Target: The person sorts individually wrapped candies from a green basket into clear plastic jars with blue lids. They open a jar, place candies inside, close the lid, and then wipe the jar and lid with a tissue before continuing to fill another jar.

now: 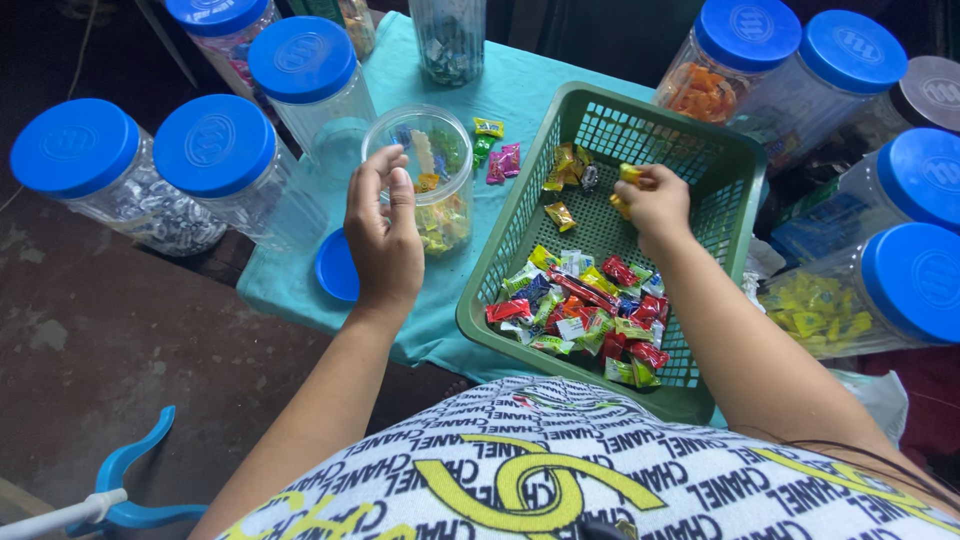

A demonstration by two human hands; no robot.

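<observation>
Blue-lidded clear jars [215,170] around the table; loose blue lid [335,268]; teal cloth [530,85]

Support: small table under a teal cloth [520,90], floor [110,350] dark and stained around it. On the cloth: green plastic basket [735,165] under the right hand [655,205]; open clear jar [425,175] touching the left hand [385,235]; its blue lid [335,270] flat just left of that wrist. Loose wrapped candies [497,152] sit between the hands, beyond the fingertips. Blue-lidded jars [300,75] crowd the far left of the left hand; more lidded jars [745,55] beyond and right of the right hand, support hidden there.
</observation>
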